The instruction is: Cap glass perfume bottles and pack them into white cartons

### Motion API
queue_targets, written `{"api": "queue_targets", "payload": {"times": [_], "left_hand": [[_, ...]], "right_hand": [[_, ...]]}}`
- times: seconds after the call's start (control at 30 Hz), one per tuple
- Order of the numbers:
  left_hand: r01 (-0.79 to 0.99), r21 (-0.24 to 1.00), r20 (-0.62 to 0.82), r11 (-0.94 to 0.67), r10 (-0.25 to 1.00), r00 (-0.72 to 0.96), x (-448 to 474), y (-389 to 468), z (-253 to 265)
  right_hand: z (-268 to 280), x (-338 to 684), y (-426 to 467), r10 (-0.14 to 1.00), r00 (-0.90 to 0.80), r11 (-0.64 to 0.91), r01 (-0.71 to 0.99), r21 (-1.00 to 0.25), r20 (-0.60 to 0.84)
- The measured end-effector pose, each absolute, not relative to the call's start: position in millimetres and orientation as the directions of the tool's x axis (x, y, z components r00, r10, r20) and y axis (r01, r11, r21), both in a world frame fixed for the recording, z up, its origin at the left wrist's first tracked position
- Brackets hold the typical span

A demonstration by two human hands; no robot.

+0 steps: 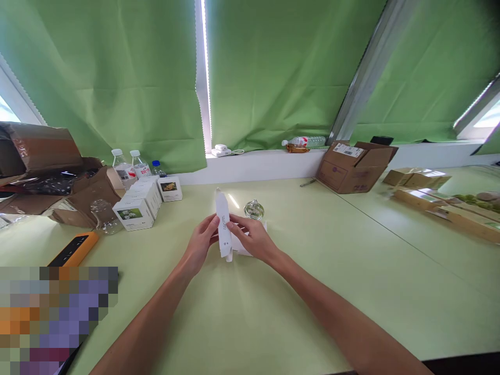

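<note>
Between my two hands is a narrow white paper carton (223, 224), stood on end, with small print on the side facing me and loose flaps at its lower end. My left hand (202, 240) pinches its left side, thumb in front. My right hand (253, 237) grips the right side, its thumb against the printed face. A further white piece (242, 247) shows partly behind my right hand; whether it belongs to the carton I cannot tell. Just beyond that hand, a round clear glass object with a knobbed top (254, 209) rests on the table.
Several small white boxes with plant pictures (135, 213) stand at the left, beside clear bottles (124, 169) and an orange-and-black object (76, 249). Brown cardboard (42, 151) is piled far left. An opened carton (351, 166) and wooden trays (449, 205) lie at the right.
</note>
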State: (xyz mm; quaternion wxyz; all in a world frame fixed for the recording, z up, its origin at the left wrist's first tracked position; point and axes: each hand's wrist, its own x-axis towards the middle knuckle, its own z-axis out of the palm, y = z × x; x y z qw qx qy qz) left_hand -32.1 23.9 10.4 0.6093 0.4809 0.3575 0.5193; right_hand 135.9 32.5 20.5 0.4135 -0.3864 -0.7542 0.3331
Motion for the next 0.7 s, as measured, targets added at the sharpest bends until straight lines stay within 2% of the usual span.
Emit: {"api": "queue_targets", "payload": {"times": [0.2, 0.37, 0.53, 0.7], "left_hand": [[-0.253, 0.966, -0.014, 0.047, 0.991, 0.131, -32, 26, 5], [-0.194, 0.981, 0.019, 0.001, 0.995, 0.101, -30, 25, 5], [-0.225, 0.974, 0.04, -0.03, 0.998, 0.04, -32, 28, 7], [-0.227, 0.973, 0.036, -0.043, 0.999, -0.036, -36, 31, 7]], "right_hand": [[22, 134, 28, 0.854, -0.35, 0.491, 0.301, -0.818, 0.384], [20, 135, 30, 0.868, -0.33, 0.479, 0.363, -0.799, 0.371], [16, 140, 38, 0.899, -0.213, 0.433, 0.305, -0.848, 0.382], [14, 143, 43, 0.894, -0.22, 0.444, 0.311, -0.84, 0.391]]}}
